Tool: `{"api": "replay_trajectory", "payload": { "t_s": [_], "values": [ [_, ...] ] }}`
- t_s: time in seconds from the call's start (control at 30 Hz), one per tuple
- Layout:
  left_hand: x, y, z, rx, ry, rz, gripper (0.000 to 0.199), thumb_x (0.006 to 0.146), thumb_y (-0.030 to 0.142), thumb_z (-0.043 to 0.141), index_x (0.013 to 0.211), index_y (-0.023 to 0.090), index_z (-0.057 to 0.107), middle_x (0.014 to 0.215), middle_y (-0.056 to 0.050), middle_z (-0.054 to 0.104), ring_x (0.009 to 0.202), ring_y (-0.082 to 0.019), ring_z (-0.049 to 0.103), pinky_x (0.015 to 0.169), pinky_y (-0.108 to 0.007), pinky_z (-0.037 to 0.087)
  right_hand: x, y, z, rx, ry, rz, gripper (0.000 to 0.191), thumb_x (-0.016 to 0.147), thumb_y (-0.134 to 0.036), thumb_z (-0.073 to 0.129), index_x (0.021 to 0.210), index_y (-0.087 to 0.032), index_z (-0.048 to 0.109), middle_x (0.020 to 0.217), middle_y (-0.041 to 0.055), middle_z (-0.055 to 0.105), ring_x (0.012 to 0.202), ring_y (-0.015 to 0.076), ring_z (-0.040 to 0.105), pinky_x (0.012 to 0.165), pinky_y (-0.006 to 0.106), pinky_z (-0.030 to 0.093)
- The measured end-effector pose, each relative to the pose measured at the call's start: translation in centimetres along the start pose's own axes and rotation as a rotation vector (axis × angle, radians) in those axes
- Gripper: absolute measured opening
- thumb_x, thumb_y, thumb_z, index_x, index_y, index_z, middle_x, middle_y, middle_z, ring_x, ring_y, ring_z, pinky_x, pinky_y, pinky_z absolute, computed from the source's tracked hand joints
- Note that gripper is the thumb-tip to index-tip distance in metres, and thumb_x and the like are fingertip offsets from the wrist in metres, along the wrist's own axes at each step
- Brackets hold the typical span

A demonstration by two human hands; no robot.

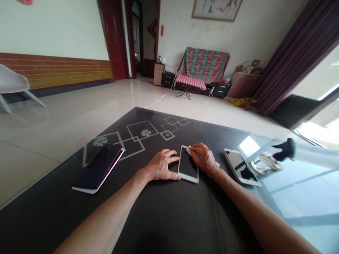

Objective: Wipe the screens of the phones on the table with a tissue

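A white tablet (pixel 188 170) with a dark screen lies flat on the dark table in front of me. My left hand (pixel 164 165) rests at its left side, fingers spread, with fingertips and thumb touching the edge. At the tablet's upper right, my right hand (pixel 203 157) is closed on a white cloth (pixel 188 150), pressing it against the screen. Most of the cloth is hidden under the hand; a bit of white also shows by the wrist, so whether it is cloth or tissue is hard to tell.
Stacked white tablets (pixel 242 168) lie to the right, beside a clear jar-like object (pixel 266 164) with a black top. On the left sits a dark blue notebook-like case (pixel 99 171). The glossy table (pixel 148 218) has its far edge before a tiled floor; a white chair (pixel 13 81) stands at left.
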State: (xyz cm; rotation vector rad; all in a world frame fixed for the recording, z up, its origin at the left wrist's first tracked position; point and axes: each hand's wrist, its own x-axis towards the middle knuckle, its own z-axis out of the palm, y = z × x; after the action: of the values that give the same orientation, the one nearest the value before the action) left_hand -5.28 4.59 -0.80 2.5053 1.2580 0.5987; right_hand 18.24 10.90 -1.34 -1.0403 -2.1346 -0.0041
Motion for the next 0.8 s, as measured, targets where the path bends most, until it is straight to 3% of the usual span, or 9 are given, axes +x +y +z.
{"api": "replay_trajectory", "payload": {
  "t_s": [0.17, 0.43, 0.6, 0.8],
  "values": [
    [0.0, 0.1, -0.2, -0.009, 0.001, 0.000, 0.078, 0.063, 0.064, 0.070, 0.128, 0.023, 0.057, 0.138, -0.011, 0.048, 0.126, -0.032, 0.041, 0.105, -0.047, 0.036, -1.0, -1.6, -1.3, 0.014, -0.066, -0.049, 0.019, 0.087, -0.023, 0.054, 0.088, -0.020, 0.072, 0.093, 0.0073, 0.066, 0.085, 0.0187, 0.061, 0.083, 0.035, 0.050],
    [0.1, 0.1, 0.0, -0.003, 0.027, 0.026, 0.075, 0.064, 0.064, 0.070, 0.126, 0.024, 0.058, 0.137, -0.010, 0.050, 0.124, -0.033, 0.043, 0.103, -0.047, 0.038, -6.0, -7.0, -5.1, 0.128, -0.223, -0.064, 0.021, 0.089, -0.022, 0.051, 0.101, -0.025, 0.069, 0.101, 0.0081, 0.064, 0.093, 0.0197, 0.060, 0.082, 0.035, 0.053],
    [0.1, 0.0, 0.0, -0.007, 0.023, 0.024, 0.076, 0.064, 0.065, 0.070, 0.127, 0.023, 0.058, 0.137, -0.010, 0.050, 0.125, -0.032, 0.043, 0.104, -0.046, 0.037, -6.4, -6.6, -5.2, 0.147, -0.240, -0.056, 0.021, 0.089, -0.022, 0.052, 0.102, -0.024, 0.069, 0.102, 0.0081, 0.064, 0.095, 0.0197, 0.060, 0.082, 0.035, 0.052],
    [0.0, 0.0, 0.0, -0.020, 0.010, 0.015, 0.076, 0.063, 0.063, 0.070, 0.127, 0.023, 0.057, 0.138, -0.010, 0.048, 0.126, -0.032, 0.042, 0.104, -0.047, 0.036, -4.5, -4.4, -4.1, 0.119, -0.175, -0.055, 0.020, 0.089, -0.023, 0.051, 0.097, -0.022, 0.070, 0.098, 0.0077, 0.065, 0.091, 0.0189, 0.060, 0.082, 0.034, 0.051]
  ]
}}
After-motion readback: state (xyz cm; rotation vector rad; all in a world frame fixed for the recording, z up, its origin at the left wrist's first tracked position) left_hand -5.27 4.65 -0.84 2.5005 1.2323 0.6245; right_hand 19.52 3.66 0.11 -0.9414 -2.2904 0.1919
